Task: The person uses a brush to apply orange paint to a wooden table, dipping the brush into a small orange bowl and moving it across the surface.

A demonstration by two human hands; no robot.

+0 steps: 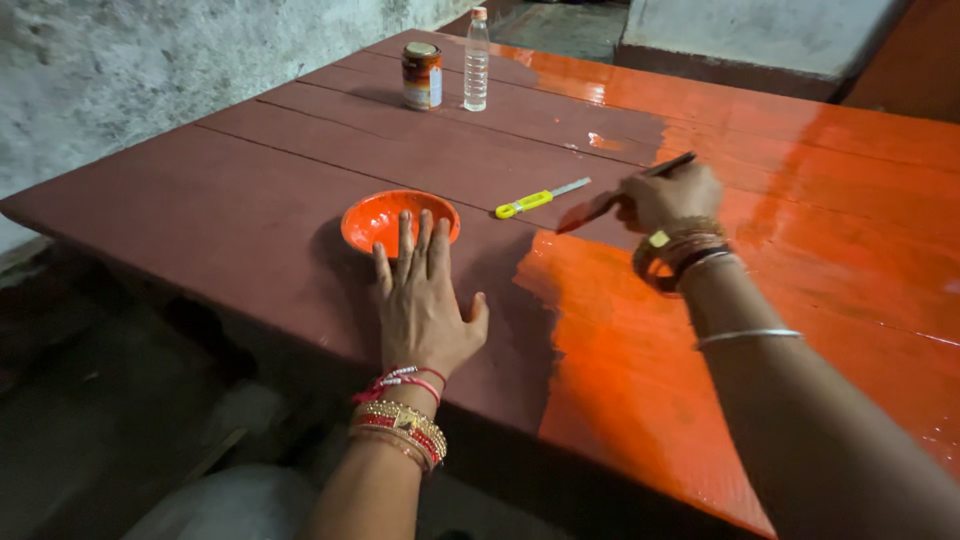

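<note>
My right hand (668,196) grips a thin paintbrush (600,207) whose bristles touch the wooden tabletop (250,190) at the border between glossy orange paint and dull brown wood. My left hand (420,295) lies flat on the unpainted wood, fingers spread, its fingertips at the rim of a small orange bowl of paint (385,215). Both wrists carry bangles.
A yellow-handled tool (540,198) lies between bowl and brush. A paint tin (422,75) and a clear plastic bottle (477,62) stand at the far end. Wet orange paint (780,150) covers the right side. A rough wall is at the left, dark floor below.
</note>
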